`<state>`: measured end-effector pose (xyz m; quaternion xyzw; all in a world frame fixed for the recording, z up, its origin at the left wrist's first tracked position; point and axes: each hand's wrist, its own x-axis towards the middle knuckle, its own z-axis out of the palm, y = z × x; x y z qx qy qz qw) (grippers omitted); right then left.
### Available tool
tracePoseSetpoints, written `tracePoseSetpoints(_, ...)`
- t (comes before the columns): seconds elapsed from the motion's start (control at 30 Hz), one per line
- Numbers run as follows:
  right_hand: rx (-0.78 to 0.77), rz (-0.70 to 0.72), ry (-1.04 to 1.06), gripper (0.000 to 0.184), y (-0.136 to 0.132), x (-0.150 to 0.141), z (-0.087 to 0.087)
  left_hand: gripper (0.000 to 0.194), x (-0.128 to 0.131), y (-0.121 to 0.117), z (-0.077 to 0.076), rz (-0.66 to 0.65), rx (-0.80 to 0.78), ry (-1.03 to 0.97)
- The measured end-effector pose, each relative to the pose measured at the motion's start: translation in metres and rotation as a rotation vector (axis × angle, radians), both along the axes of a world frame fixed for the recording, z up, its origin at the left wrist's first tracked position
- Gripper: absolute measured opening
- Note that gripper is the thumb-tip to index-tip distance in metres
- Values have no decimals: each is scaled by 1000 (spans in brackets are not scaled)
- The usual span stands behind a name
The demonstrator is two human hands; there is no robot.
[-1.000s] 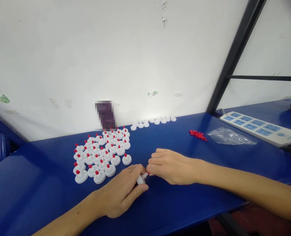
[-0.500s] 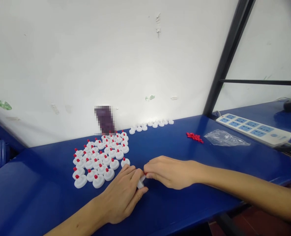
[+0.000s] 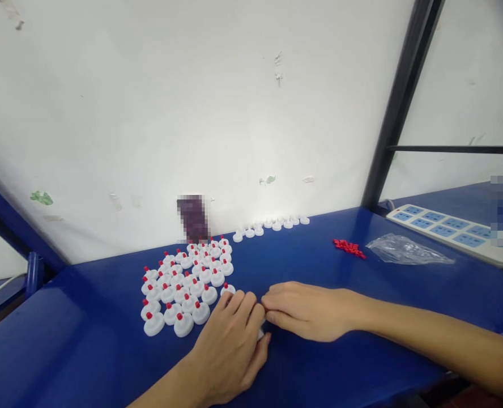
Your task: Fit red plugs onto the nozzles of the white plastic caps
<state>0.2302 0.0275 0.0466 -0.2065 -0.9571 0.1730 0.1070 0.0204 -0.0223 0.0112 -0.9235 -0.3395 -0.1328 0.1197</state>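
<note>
My left hand [image 3: 233, 340] is closed around a white cap [image 3: 260, 334], most of which its fingers hide. Thumb and fingers of my right hand [image 3: 305, 311] are pinched at the top of that same cap. The small red tip in this pinch is covered now; a bit of it showed a moment earlier. Just left of my left hand stand several white caps [image 3: 184, 325] in a cluster, each with a red tip pointing up. Along the wall is a row of white caps without red tips [image 3: 250, 233]. A small pile of loose red tips [image 3: 348, 248] lies to the right.
A crumpled clear plastic bag [image 3: 406, 250] and a white power strip [image 3: 468, 241] with blue sockets lie at the right of the blue table [image 3: 107, 362]. A blurred dark rectangular object [image 3: 194, 218] leans on the wall behind the cluster. A black metal post [image 3: 393, 107] rises at the back right.
The view has shifted, so everything sits a little further right and lower. Both hands keep their hold on the cap, and its red tip has gone out of sight behind my fingers.
</note>
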Motion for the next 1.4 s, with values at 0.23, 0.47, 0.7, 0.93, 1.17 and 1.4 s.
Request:
tracePoseSetpoints(0.23,184,-207,111,26,26,7,0,35,-9,-3,7,-215,-96,-138)
tracePoseSetpoints(0.47,136,-195,-248,32,59,-33,11,15,-6,-1,9,-297,-328,-1)
tracePoseSetpoints(0.7,195,-216,-179,45,88,-88,5,14,-10,0,8,-283,-357,-16)
tracePoseSetpoints(0.93,321,-517,-157,37,150,-86,2,16,-12,2,6,-240,-315,34)
tracePoseSetpoints(1.17,280,-495,-233,32,186,-89,-4,17,-13,3,6,-218,-302,88)
tracePoseSetpoints(1.4,298,-421,-240,18,165,-81,-2,16,-13,2,6,-209,-308,95)
